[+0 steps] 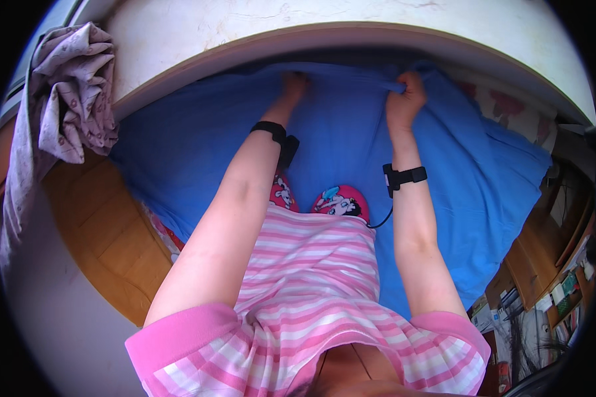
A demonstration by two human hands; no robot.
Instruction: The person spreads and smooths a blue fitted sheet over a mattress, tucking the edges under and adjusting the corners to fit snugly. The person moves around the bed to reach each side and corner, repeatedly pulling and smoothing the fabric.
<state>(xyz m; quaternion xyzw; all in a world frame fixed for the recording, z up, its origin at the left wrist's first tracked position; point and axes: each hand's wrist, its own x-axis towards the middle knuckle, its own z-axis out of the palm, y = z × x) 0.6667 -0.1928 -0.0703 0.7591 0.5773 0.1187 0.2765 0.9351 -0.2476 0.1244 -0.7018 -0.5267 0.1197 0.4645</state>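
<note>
A wide blue bed sheet (341, 152) spreads out in front of me and around my feet, with loose folds on its right side. My right hand (407, 102) is closed in a fist on the sheet's far edge, pinching up a small bunch of cloth. Farther left along that edge, my left hand (295, 87) is closed on the cloth; it is shaded and slightly blurred, and its fingertips are hidden. Between the two hands the edge runs slightly lifted and fairly taut. Black straps with small devices circle both wrists.
A white curved-looking panel (351, 40) stands beyond the sheet. Patterned fabric (510, 109) shows past its far right corner. A bunched floral curtain (73, 99) hangs at left above a wooden edge (106, 231). Cluttered shelves (556, 298) stand at right. My red patterned slippers (341, 200) are below me.
</note>
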